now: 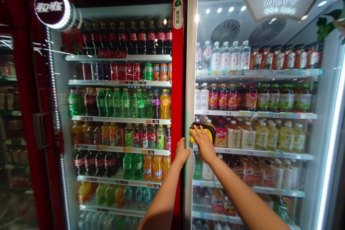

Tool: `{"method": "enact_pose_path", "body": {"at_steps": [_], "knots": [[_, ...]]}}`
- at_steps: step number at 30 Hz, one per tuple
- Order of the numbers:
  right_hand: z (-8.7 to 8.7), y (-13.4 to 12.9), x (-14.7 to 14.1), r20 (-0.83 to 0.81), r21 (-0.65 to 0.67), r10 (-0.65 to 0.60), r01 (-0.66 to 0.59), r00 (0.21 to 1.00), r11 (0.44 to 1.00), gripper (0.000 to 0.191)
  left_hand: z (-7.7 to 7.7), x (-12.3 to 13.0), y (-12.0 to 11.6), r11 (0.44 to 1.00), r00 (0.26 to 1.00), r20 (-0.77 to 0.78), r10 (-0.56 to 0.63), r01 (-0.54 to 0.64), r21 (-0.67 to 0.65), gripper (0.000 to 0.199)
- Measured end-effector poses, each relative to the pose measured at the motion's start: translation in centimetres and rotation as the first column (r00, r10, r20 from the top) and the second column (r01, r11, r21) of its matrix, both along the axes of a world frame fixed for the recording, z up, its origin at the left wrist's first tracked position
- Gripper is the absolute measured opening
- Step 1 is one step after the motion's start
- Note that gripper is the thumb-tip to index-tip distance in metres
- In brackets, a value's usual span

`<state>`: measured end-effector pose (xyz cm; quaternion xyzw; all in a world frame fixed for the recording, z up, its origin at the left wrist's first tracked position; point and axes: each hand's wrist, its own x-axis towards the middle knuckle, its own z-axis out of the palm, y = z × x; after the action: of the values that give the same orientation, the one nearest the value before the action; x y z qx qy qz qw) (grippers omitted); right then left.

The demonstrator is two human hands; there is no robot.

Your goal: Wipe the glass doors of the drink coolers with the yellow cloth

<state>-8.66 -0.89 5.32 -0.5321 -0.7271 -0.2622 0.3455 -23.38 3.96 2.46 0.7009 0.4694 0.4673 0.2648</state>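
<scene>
My right hand (203,140) presses a folded yellow and dark brown cloth (210,129) against the glass door (258,102) of the pale-framed drinks fridge, near its left frame. Its fingers lie spread over the cloth. A little lower and to the left, my left hand (183,152) is closed at the edge of the pale door frame (190,79), where the two fridges meet. Some of its fingers are hidden behind that edge. Bottles of tea and juice stand on shelves behind the glass.
A red-framed fridge (178,90) on the left holds rows of soda bottles (126,99) and cans (121,72). A round lit sign (51,7) sits at its top left. Another red-framed cabinet with a handle (41,131) stands at the far left. Green leaves (323,28) show at the right edge.
</scene>
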Motion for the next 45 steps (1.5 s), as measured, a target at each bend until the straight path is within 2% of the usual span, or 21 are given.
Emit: {"method": "enact_pose_path", "body": {"at_steps": [5,9,11,15,17,19,23,25,28,30,33,36,37,39,41,43,45], "knots": [[1.9,-3.6,-1.6,0.038,0.098,0.013,-0.017,0.999,0.995,0.078,0.1,-1.1,-4.0,0.997,0.997,-0.062,0.035,-0.03,0.074,0.049],[3.9,-6.2,-2.8,0.274,0.159,0.078,-0.125,0.959,0.979,0.061,0.3,-1.8,-7.2,0.988,0.992,-0.115,0.05,-0.033,0.149,0.029],[5.7,-7.4,-3.2,0.361,0.204,0.067,-0.149,0.93,0.967,0.054,0.1,-2.1,-8.6,0.984,0.99,-0.135,0.047,-0.023,0.176,0.023],[10.7,-9.8,-3.9,0.273,0.325,-0.102,0.008,0.957,0.946,0.049,-0.3,-2.9,-10.7,0.977,0.988,-0.157,-0.003,0.036,0.209,0.019],[12.3,-11.1,-4.4,0.276,0.323,-0.146,0.052,0.95,0.945,0.048,-0.3,-3.2,-11.5,0.975,0.986,-0.163,-0.04,0.075,0.211,0.018],[12.6,-12.4,-4.9,0.371,0.267,-0.141,0.04,0.918,0.963,0.045,-0.1,-3.4,-12.2,0.973,0.983,-0.167,-0.072,0.106,0.207,0.017],[12.1,-15.1,-5.7,0.597,0.133,-0.092,0.015,0.797,0.991,0.037,0.5,-3.8,-14.2,0.966,0.978,-0.168,-0.125,0.159,0.205,0.015],[12.6,-16.4,-6.3,0.578,0.191,-0.173,0.074,0.797,0.979,0.039,0.7,-4.0,-15.4,0.957,0.972,-0.17,-0.16,0.195,0.212,0.014],[14.1,-18.5,-7.5,0.472,0.325,-0.347,0.206,0.811,0.923,0.043,0.7,-4.5,-17.4,0.937,0.959,-0.185,-0.215,0.256,0.237,0.013],[14.9,-20.0,-8.1,0.473,0.346,-0.401,0.254,0.784,0.903,0.042,0.5,-4.7,-18.7,0.913,0.946,-0.203,-0.253,0.303,0.273,0.011],[15.5,-22.5,-7.9,0.525,0.358,-0.44,0.28,0.729,0.891,0.038,0.7,-5.3,-20.2,0.836,0.901,-0.251,-0.354,0.425,0.348,0.004],[15.4,-25.2,-6.6,0.556,0.418,-0.489,0.283,0.672,0.863,0.038,2.0,-5.7,-20.4,0.673,0.822,-0.371,-0.432,0.568,0.474,0.019],[15.3,-26.0,-6.2,0.566,0.431,-0.504,0.286,0.652,0.856,0.039,2.7,-5.7,-20.2,0.623,0.816,-0.392,-0.424,0.577,0.528,0.02],[15.1,-27.7,-5.4,0.572,0.437,-0.529,0.313,0.627,0.843,0.04,4.1,-5.3,-19.7,0.564,0.837,-0.369,-0.404,0.545,0.62,0.02],[14.8,-29.3,-5.0,0.554,0.425,-0.549,0.354,0.626,0.833,0.042,5.3,-4.4,-19.3,0.519,0.82,-0.35,-0.453,0.561,0.645,0.04],[15.0,-30.6,-5.2,0.54,0.403,-0.558,0.388,0.631,0.829,0.045,5.7,-3.1,-19.2,0.435,0.725,-0.403,-0.558,0.669,0.602,0.063],[16.0,-31.7,-5.7,0.533,0.383,-0.576,0.43,0.619,0.817,0.049,5.3,-1.9,-19.5,0.364,0.627,-0.446,-0.639,0.757,0.543,0.073]]}}
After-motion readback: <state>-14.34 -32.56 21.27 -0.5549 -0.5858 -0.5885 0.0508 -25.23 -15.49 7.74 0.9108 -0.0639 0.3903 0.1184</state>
